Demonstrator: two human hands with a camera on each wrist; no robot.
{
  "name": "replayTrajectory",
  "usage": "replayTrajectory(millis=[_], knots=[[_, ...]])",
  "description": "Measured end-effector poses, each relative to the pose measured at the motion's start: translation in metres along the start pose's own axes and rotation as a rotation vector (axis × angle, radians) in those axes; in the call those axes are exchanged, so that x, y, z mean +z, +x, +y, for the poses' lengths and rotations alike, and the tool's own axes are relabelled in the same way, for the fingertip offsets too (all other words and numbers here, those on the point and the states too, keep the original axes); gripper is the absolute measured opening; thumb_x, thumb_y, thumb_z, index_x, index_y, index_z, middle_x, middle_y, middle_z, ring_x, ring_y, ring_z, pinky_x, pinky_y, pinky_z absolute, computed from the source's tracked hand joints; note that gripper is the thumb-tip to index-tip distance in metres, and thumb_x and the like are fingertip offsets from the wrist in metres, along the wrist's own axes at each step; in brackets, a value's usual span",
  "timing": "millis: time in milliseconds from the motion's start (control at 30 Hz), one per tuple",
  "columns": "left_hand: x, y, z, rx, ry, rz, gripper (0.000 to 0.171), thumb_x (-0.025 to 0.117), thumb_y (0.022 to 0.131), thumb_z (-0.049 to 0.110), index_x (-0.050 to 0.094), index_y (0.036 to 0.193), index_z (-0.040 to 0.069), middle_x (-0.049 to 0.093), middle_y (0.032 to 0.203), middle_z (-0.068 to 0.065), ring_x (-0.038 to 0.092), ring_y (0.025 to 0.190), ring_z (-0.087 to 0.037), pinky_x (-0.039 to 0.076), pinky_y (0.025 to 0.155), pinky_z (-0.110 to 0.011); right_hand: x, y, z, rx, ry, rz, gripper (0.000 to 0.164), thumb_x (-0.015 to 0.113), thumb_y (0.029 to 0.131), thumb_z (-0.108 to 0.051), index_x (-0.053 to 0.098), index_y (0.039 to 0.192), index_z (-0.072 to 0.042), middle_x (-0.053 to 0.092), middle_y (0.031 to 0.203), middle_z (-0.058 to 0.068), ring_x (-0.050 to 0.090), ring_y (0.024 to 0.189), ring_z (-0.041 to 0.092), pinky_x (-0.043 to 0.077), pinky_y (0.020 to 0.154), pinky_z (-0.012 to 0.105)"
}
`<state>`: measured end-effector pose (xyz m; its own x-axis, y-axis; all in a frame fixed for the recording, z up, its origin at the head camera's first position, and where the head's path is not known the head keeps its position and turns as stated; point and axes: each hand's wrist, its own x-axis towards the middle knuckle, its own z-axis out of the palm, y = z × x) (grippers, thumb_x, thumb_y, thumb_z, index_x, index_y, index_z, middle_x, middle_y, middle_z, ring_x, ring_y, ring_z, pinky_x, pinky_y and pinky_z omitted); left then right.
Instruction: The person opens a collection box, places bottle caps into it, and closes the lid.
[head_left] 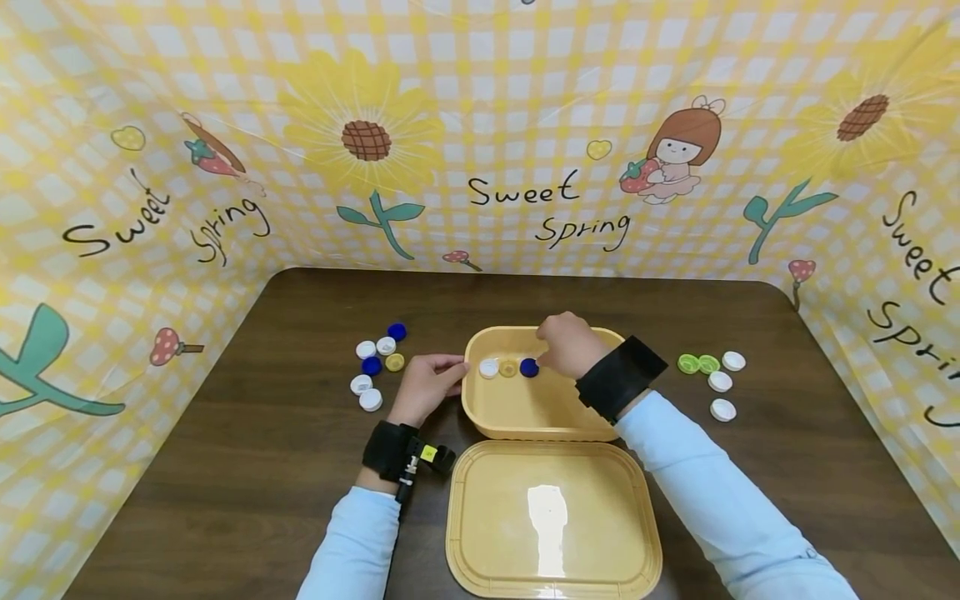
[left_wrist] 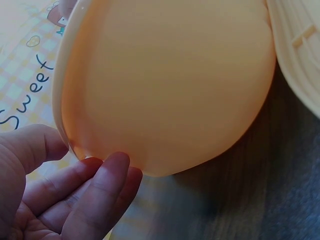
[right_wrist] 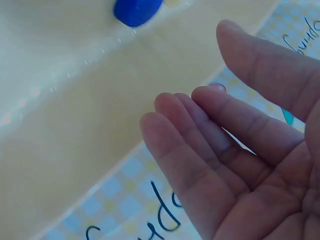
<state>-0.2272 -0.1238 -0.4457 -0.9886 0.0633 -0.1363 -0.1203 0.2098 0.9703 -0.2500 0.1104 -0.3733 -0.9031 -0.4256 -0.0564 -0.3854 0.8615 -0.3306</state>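
Note:
A yellow plastic box [head_left: 555, 408] stands mid-table with a white bottle cap [head_left: 489, 368], a yellow bottle cap [head_left: 508, 368] and a blue bottle cap [head_left: 529, 367] in a row inside it. My left hand [head_left: 426, 385] pinches the box at its left end; in the left wrist view the thumb [left_wrist: 42, 145] is at the rim and the fingers [left_wrist: 107, 185] are against the outer wall. Over the box's far right part is my right hand [head_left: 572, 343]. The right wrist view shows its fingers [right_wrist: 185, 160] loosely spread, holding nothing, near the blue cap.
A yellow lid [head_left: 495, 517] lies in front of the box. Left of the box are several white, blue and yellow caps [head_left: 371, 400]. On the right lie two green caps [head_left: 687, 363] and three white caps [head_left: 723, 409]. A patterned cloth [head_left: 510, 100] encloses the table's back and sides.

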Motion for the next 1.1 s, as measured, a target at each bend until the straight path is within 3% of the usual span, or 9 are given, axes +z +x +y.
replayTrajectory(millis=[67, 300, 567, 867, 1100], knots=[[0.000, 0.000, 0.000, 0.002, 0.002, -0.002, 0.026, 0.067, 0.092, 0.011, 0.069, 0.113, -0.004, 0.067, 0.111, -0.019, 0.069, 0.092, -0.028, 0.058, 0.074, -0.032, -0.006, -0.004, 0.002, -0.007, 0.005, 0.028, 0.030, 0.078, 0.081, -0.009, 0.071, 0.106, 0.007, 0.068, 0.107, 0.020, 0.064, 0.098, 0.034, 0.054, 0.084, 0.042], [0.001, 0.002, 0.002, -0.004, -0.003, -0.012, 0.026, 0.067, 0.092, 0.011, 0.069, 0.113, -0.004, 0.068, 0.110, -0.019, 0.069, 0.090, -0.026, 0.058, 0.075, -0.033, -0.029, -0.025, 0.017, 0.033, 0.089, 0.110, 0.035, 0.075, 0.084, -0.008, 0.067, 0.114, 0.008, 0.067, 0.109, 0.023, 0.063, 0.097, 0.035, 0.052, 0.084, 0.046], [0.001, 0.003, 0.000, -0.002, 0.012, -0.017, 0.026, 0.066, 0.093, 0.010, 0.068, 0.114, -0.005, 0.067, 0.110, -0.020, 0.069, 0.093, -0.030, 0.058, 0.073, -0.030, -0.045, -0.049, 0.037, 0.102, 0.100, 0.163, 0.041, 0.075, 0.085, -0.009, 0.064, 0.120, 0.010, 0.065, 0.111, 0.025, 0.062, 0.100, 0.037, 0.052, 0.085, 0.049], [0.002, 0.000, -0.002, -0.012, 0.023, -0.009, 0.028, 0.066, 0.093, 0.012, 0.068, 0.116, -0.004, 0.067, 0.112, -0.019, 0.068, 0.095, -0.028, 0.058, 0.075, -0.031, -0.054, -0.086, 0.072, 0.189, 0.103, 0.199, 0.042, 0.073, 0.087, -0.012, 0.062, 0.120, 0.011, 0.065, 0.108, 0.029, 0.061, 0.100, 0.041, 0.051, 0.082, 0.053], [0.002, 0.000, -0.001, -0.004, 0.015, 0.001, 0.027, 0.066, 0.093, 0.011, 0.069, 0.115, -0.004, 0.067, 0.112, -0.020, 0.068, 0.094, -0.028, 0.058, 0.074, -0.032, -0.048, -0.116, 0.102, 0.221, 0.092, 0.194, 0.042, 0.073, 0.086, -0.016, 0.064, 0.116, 0.011, 0.066, 0.103, 0.028, 0.062, 0.095, 0.042, 0.051, 0.077, 0.053]])
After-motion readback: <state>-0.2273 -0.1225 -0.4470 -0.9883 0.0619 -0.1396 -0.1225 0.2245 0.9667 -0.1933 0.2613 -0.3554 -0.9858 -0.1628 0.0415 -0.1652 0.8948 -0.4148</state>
